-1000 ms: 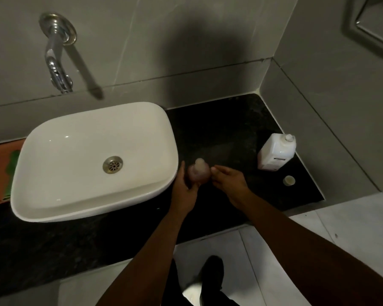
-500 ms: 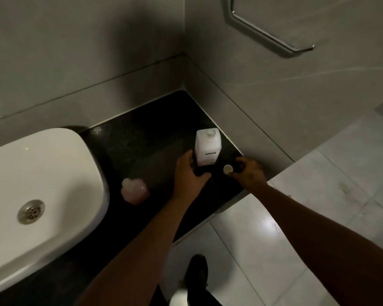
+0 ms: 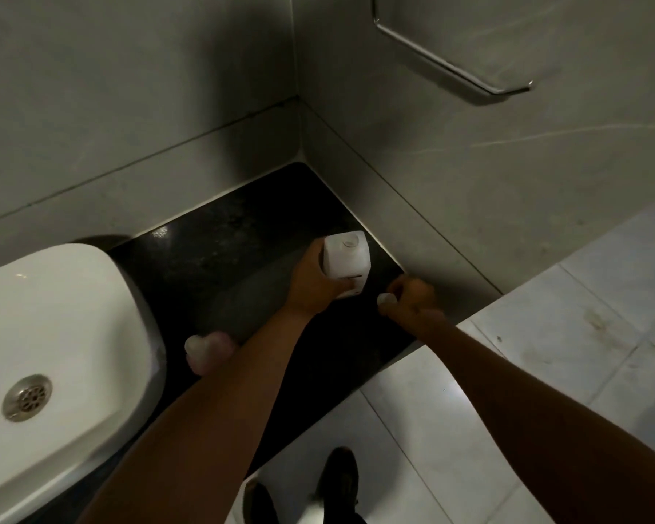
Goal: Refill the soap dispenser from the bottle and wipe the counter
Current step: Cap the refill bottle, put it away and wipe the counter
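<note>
Dark counter (image 3: 243, 236): left hand (image 3: 312, 283) grips bottle (image 3: 346, 260); right hand (image 3: 409, 296) pinches cap (image 3: 385, 298) beside it.

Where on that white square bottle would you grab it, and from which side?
Grip the white bottle around its flat-sided body, coming from the sink side as the left hand does. It stands upright near the wall corner, so the wall sides look cramped. The right hand is closed on the small white cap beside it.

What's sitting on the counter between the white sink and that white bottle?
In the head view, a small pink soap dispenser stands on the dark counter between the sink and the bottle, partly hidden by the left forearm.
</note>
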A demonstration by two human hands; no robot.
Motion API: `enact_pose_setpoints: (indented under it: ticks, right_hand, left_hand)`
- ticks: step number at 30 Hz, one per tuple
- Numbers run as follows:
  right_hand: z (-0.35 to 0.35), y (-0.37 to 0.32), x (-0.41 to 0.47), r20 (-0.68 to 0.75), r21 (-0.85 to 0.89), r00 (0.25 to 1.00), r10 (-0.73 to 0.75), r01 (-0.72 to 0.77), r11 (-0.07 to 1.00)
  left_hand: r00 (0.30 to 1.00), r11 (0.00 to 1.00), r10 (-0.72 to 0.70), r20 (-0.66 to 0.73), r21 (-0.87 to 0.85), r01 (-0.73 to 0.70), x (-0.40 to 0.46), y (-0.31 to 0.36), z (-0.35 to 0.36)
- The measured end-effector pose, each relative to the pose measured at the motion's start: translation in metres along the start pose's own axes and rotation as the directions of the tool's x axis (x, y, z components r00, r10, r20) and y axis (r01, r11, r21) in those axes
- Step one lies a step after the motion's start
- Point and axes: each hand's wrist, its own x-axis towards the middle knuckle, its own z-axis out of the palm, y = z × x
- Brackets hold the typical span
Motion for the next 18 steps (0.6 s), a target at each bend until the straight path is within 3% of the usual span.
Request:
enact_pose_setpoints:
  ticks: [3,7,12,15,18]
  right_hand:
    - [-0.022,-0.014,-0.015,-0.052,0.148,0.999,0.005,0.003,0.989]
    - [-0.064,-0.056,-0.049,-0.169,0.195,0.961,-0.217,0.248,0.949]
    - [-0.117,-0.132,-0.088,-0.238,0.336,0.879,-0.414,0.474,0.814]
    - [-0.141,-0.172,-0.112,-0.203,0.266,0.796,-0.571,0.606,0.75]
    - [-0.153,-0.201,-0.132,-0.071,-0.014,0.706,-0.705,0.706,0.708]
  left_hand:
    - [0.999,0.999,-0.035,-0.004,-0.038,0.034,0.003,0.001,0.001]
    - [1.0,0.999,-0.021,-0.009,-0.033,0.021,-0.004,0.018,0.001]
    - [0.995,0.997,0.08,0.063,0.018,-0.081,-0.019,0.065,-0.018]
    - [0.986,0.986,0.15,0.07,0.057,-0.155,-0.03,0.096,-0.032]
    - [0.977,0.976,0.204,0.061,0.062,-0.207,-0.039,0.126,-0.048]
